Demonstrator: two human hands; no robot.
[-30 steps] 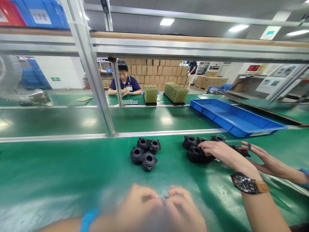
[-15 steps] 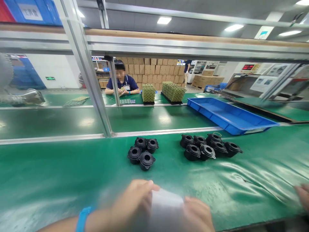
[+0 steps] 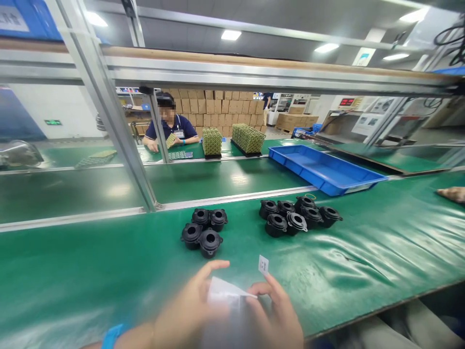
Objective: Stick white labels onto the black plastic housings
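My left hand is blurred and grips a whitish, see-through sheet from its left side, index finger stretched out above it. Across from it, my right hand pinches the sheet's right edge. On the tip of that hand's index finger stands a small white printed label. The sheet's lower part is smeared by motion. Beyond the hands, several black round housings with centre holes sit in a cluster. Farther right is a second cluster of black housings.
A blue tray lies behind the right cluster, by a thin yellow ring. A metal post rises at left. Across the bench, a co-worker handles a yellow-green piece near stacked yellow-green blocks. Another person's hand shows at far right.
A small label now shows on my right index fingertip, and the sheet is tilted with a corner up. My view has turned slightly right. The co-worker's hands have moved apart.
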